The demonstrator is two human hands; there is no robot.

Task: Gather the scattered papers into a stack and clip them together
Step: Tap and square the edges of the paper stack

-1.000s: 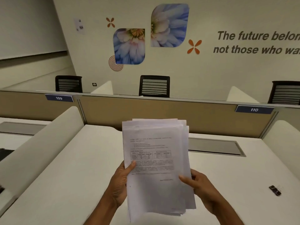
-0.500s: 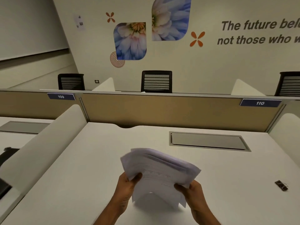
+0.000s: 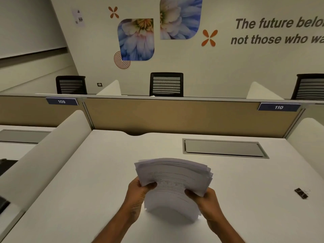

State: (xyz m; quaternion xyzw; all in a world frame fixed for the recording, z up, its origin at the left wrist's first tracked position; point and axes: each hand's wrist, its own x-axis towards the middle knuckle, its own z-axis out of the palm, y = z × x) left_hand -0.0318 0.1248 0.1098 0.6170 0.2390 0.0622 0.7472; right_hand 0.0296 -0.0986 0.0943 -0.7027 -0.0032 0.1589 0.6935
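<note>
Gripping the stack of papers (image 3: 172,181) from both sides, I have my left hand (image 3: 138,192) closed on its left edge and my right hand (image 3: 203,199) closed on its right, thumbs on the printed top sheet. The stack bows upward between my hands, low in the centre of the frame, above the white desk (image 3: 87,172). A black binder clip (image 3: 301,193) lies well apart at the right edge.

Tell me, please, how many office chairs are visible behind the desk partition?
3: left chair, middle chair, right chair cut by the frame edge. Others may be hidden.
</note>
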